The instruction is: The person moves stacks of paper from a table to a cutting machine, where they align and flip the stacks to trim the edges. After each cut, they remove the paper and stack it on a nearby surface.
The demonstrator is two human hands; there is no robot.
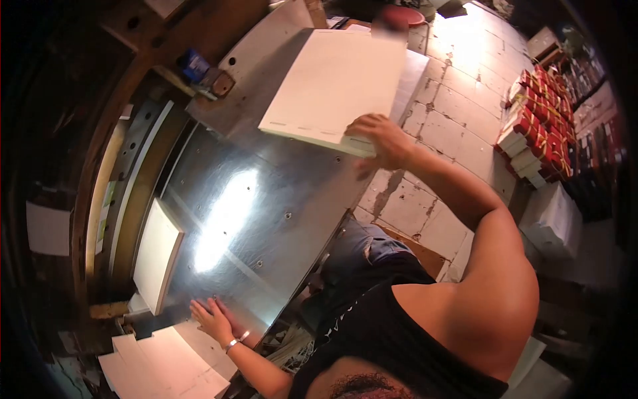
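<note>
My right hand [384, 143] is at the near corner of a thick stack of cream paper sheets [335, 83], its fingers over the top face and the thumb lower at the edge. This stack lies at the far end of a shiny metal tabletop [292, 186]. Down at the left, my left hand [214, 320], with a bracelet at the wrist, rests on the metal with its fingers stretched out and holds nothing. Close to it, a block of cream paper [158, 256] stands against the left side of the table.
More paper piles [163, 366] lie at the bottom left. A blue item [194, 65] sits on a ledge at the upper left. Red-and-white bundles tied with cord [539, 126] are stacked on the right, above a white block [551, 219]. Tiled floor [458, 86] runs alongside the table.
</note>
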